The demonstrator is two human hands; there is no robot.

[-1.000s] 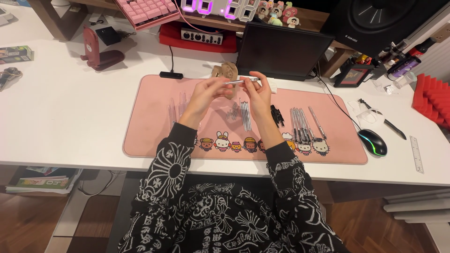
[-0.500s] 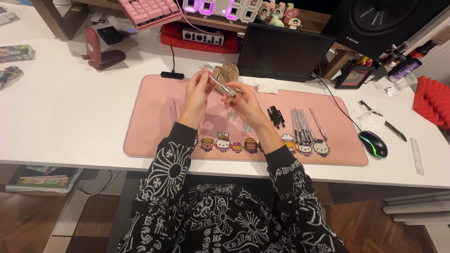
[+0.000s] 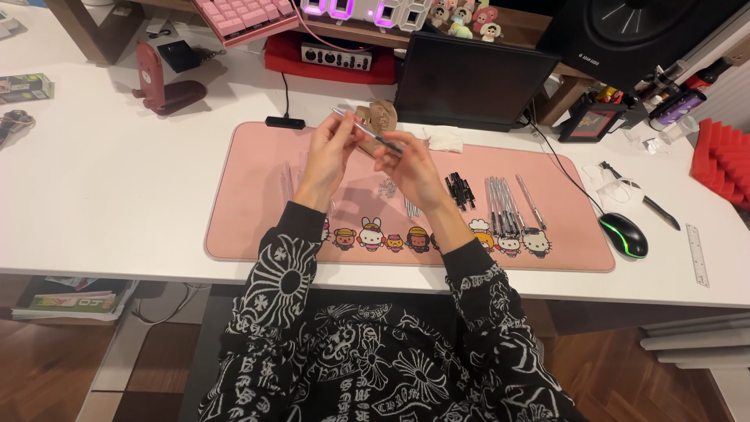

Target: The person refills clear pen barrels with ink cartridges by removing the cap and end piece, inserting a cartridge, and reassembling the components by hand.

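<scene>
Since 0.5 s ago, the pen (image 3: 367, 132) I'm holding is sitting at a flatter slant, tip end now poking up-left past my left hand (image 3: 328, 152), and my right hand (image 3: 408, 168) is lower on the barrel. Both hands are raised over the pink desk mat (image 3: 250, 195), near its back edge. Left hand is pinching the upper part of the pen between thumb and fingertips; right hand is pinching the lower end, fingers curled in. Pen is running diagonally between them, clear of the mat. On the mat to my right: a cluster of black pen parts (image 3: 459, 190), then a row of grey pens (image 3: 504, 205) lying side by side. A mouse (image 3: 623, 234) is sitting just off the mat's right edge.
</scene>
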